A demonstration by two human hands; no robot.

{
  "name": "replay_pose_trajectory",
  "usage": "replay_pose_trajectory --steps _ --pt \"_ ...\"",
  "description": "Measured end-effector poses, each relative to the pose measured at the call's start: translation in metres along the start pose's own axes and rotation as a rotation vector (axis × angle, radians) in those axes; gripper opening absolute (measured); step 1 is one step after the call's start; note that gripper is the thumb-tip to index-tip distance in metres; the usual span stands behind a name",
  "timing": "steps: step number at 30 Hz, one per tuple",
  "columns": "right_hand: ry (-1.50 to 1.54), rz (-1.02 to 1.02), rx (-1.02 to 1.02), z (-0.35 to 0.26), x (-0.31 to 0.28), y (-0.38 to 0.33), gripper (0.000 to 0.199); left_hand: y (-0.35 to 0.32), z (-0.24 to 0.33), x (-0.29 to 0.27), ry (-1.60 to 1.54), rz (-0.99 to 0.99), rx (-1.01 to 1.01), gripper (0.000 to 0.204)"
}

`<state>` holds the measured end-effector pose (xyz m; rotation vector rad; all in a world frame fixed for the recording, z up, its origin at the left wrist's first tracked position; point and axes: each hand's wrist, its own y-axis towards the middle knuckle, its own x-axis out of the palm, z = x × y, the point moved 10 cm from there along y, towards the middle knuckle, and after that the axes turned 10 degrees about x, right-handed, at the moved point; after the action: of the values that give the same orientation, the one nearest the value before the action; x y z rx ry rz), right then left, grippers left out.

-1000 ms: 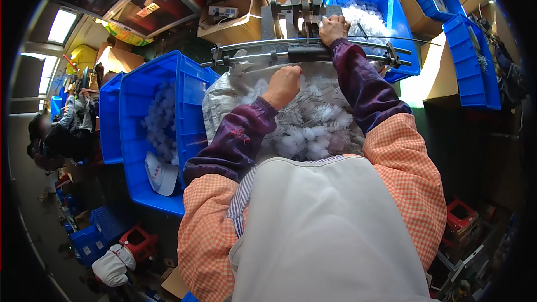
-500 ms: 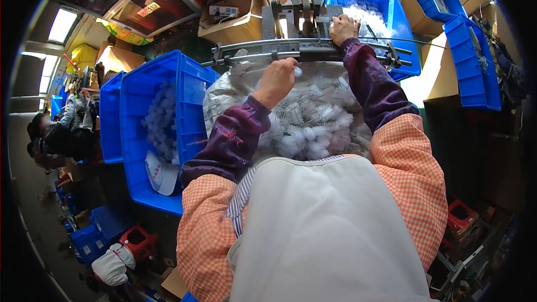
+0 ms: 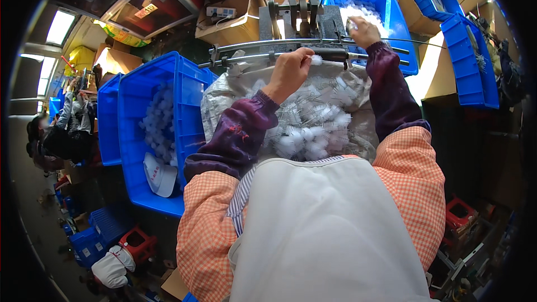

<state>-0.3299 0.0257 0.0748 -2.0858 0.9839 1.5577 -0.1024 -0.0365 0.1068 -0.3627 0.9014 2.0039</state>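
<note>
Cluttered workshop seen from the head view, with blue bins and cardboard boxes crowding a worktop [image 3: 240, 86] draped in clear plastic sheet

Left hand [image 3: 290, 70] now up at the metal rail [image 3: 291, 56], lifted off the heap since a second ago, fingers pinched narrow on a small white tufted piece [image 3: 316, 60] held right against the rail. Right hand [image 3: 363, 31] reaching further out than before, beyond the rail, curled over something pale at the near edge of the far blue bin [image 3: 391, 17]; cannot tell whether closed on it. Judged from this: one piece being presented at the rail while a finished one goes out to the far bin

Heap of white tufted pieces [image 3: 313, 126] lying on the plastic between the forearms, close below the rail. Grey machine [image 3: 296, 14] with upright levers standing just behind the rail. Large blue bin [image 3: 162, 128] to the left holding more white pieces and a white cap [image 3: 159, 173]. Stacked blue bins [image 3: 470, 61] at the right, well apart. Rail and thin wire crossing directly in the right arm's path; apron and sleeves hiding the worktop's near edge. Another person at the far left, apart
</note>
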Motion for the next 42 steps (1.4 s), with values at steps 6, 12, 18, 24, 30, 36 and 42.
replay_pose_trajectory --steps 6,12,18,24,30,36,42 --pt "0.694 -0.691 -0.426 -0.078 0.046 -0.078 0.033 0.006 -0.002 0.009 -0.024 -0.004 -0.062 0.02" --pt "0.001 0.084 -0.058 -0.022 0.05 0.018 0.023 -0.05 -0.054 0.058 0.422 -0.622 -0.191 0.029" --pt "-0.173 0.069 0.015 -0.036 0.069 0.034 0.02 -0.09 -0.088 0.09 0.317 -0.866 -0.214 0.03" --pt "-0.107 0.066 -0.028 -0.031 0.077 0.041 0.022 -0.076 -0.069 0.082 0.358 -0.758 -0.192 0.033" --pt "-0.079 -0.009 0.018 -0.029 0.082 0.045 0.026 -0.068 -0.074 0.083 0.3 -0.633 -0.156 0.031" --pt "-0.155 0.004 0.144 -0.018 0.075 0.044 0.027 -0.063 -0.066 0.077 0.171 -0.454 -0.07 0.03" --pt "-0.258 0.087 0.188 -0.007 0.059 0.022 0.033 -0.051 -0.042 0.061 0.069 -0.378 -0.078 0.038"
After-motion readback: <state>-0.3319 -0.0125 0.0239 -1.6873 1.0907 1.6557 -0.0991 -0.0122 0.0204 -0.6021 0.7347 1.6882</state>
